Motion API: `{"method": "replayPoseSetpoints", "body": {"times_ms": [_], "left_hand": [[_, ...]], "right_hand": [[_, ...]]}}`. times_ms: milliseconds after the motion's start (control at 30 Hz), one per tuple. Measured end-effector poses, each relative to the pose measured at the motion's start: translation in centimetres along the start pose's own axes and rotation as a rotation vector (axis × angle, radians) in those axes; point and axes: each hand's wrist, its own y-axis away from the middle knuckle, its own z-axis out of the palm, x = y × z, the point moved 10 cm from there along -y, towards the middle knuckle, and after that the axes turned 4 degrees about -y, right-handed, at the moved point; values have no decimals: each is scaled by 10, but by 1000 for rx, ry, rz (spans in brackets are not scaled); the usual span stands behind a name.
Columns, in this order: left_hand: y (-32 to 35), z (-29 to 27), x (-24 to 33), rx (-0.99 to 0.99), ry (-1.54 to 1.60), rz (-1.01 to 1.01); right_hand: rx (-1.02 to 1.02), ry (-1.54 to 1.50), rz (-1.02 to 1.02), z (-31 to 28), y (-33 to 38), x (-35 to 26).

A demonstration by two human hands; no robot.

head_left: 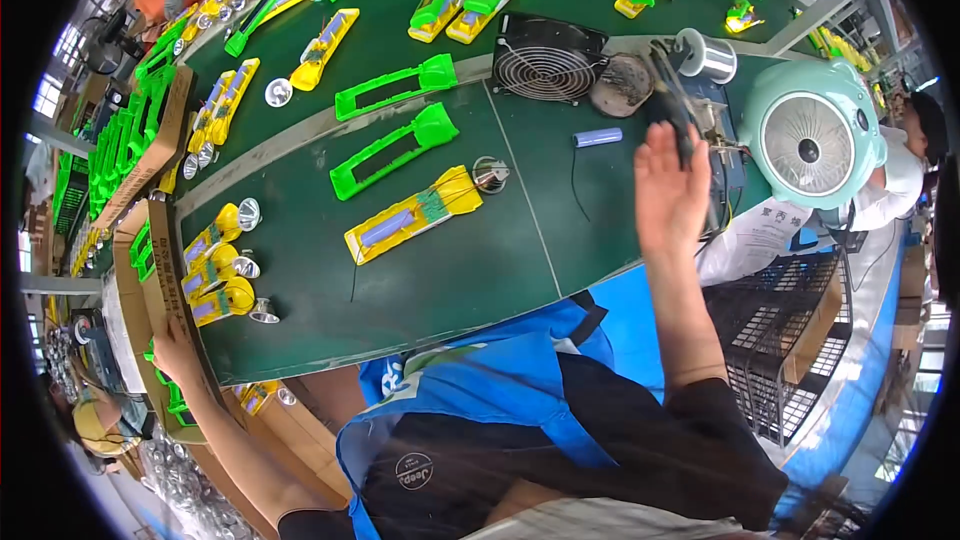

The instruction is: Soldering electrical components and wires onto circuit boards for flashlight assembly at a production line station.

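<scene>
Left hand point(175, 352): at the rim of a brown cardboard carton point(163, 275) containing bright-green plastic frames point(143, 252); whether its fingers grip anything cannot be told. Right hand point(672, 180): open, fingers extended, beside a blurred, elongated black object point(668, 90); contact uncertain. Green table point(460, 290): 1 yellow plastic housing point(455, 192) with purple cylindrical cell point(387, 229) and silver reflector point(489, 174), near 2 green panelled frames point(393, 152). Step in hand, by judgement: picking a frame from the carton. Next move calls for separating 1 frame and clearing the rim.
</scene>
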Motion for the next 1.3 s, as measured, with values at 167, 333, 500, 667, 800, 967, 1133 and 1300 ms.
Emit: {"method": "replayPoseSetpoints", "body": {"times_ms": [167,333,500,667,800,967,1133,1300], "left_hand": [[27,-12,88,-89,356,-75],[14,-65,70,117,555,9],[-87,-15,20,-143,1314,-312],[-190,85,88,-597,1843,-743],[-236,144,127,-471,1632,-835],[-223,161,145,-218,1573,-976],[-207,98,128,-78,1628,-964],[-207,85,113,36,1900,-1012]], "right_hand": [[46,253,-87,-50,-63,-17],[-111,194,302,-62,-55,17],[-153,581,534,94,33,98],[-920,794,687,322,30,319],[-865,973,614,348,-61,541],[-676,1147,700,317,-66,649],[-695,1173,610,336,-54,626],[-780,1074,497,381,-32,577]]}}
